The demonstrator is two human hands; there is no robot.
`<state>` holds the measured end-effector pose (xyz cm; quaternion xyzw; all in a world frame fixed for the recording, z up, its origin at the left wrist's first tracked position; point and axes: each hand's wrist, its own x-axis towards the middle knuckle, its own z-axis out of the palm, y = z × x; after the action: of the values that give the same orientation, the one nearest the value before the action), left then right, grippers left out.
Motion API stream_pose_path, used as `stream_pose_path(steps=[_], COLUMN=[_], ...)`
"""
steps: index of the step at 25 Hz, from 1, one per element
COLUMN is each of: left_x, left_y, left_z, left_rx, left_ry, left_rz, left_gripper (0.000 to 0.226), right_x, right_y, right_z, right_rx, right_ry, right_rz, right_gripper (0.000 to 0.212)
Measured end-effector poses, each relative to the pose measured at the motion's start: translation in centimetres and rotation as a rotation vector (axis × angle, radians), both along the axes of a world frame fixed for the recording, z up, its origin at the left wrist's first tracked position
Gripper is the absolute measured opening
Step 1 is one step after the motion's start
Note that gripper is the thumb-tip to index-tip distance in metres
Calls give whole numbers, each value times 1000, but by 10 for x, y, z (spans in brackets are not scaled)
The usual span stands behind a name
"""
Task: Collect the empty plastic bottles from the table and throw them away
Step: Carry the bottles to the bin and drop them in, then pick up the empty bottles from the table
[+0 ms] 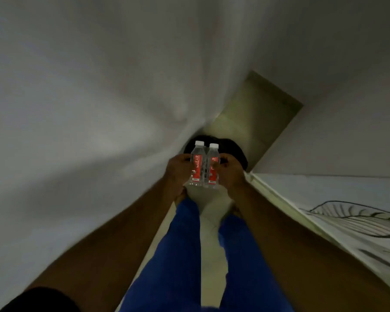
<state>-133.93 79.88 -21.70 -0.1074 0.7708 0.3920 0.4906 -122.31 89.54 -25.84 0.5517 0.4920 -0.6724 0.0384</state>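
Two small clear plastic bottles with white caps and red labels stand upright side by side in front of me. My left hand (177, 171) grips the left bottle (196, 164). My right hand (231, 174) grips the right bottle (212, 167). The bottles touch each other. Both are held just above a dark round bin (239, 152) that stands on the floor behind them; most of its opening is hidden by the bottles and my hands.
I stand in a narrow, dim passage. A white wall (77, 131) runs close on the left. A white surface with black leaf drawings (358, 221) runs on the right. Pale floor tiles (257, 113) lie beyond the bin. My blue trouser legs (185, 255) are below.
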Motion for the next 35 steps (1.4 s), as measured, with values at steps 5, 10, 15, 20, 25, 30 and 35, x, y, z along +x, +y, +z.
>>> stream_pose_path(steps=[5, 10, 15, 20, 25, 30, 35], left_x=[-37, -44, -27, -11, 11, 41, 111], left_y=[28, 45, 62, 48, 21, 1, -31], left_z=[-154, -288, -325, -261, -116, -13, 117], left_rx=[-91, -107, -162, -145, 31, 105, 396], left_ry=[85, 59, 130, 142, 231, 289, 190], left_rz=[-195, -317, -368, -442, -517, -749, -964], left_gripper=[28, 26, 50, 39, 36, 31, 22], right_x=[-41, -50, -51, -35, -9, 39, 136], right_y=[10, 11, 4, -15, -35, -63, -140], right_z=[-125, -254, -299, -232, -101, 41, 187], right_rx=[-81, -153, -136, -197, -168, -20, 155], right_ry=[-78, -130, -113, -83, -9, 33, -8], right_rz=[-70, -129, -200, -382, -484, -703, -992], right_gripper=[30, 21, 37, 14, 15, 9, 11])
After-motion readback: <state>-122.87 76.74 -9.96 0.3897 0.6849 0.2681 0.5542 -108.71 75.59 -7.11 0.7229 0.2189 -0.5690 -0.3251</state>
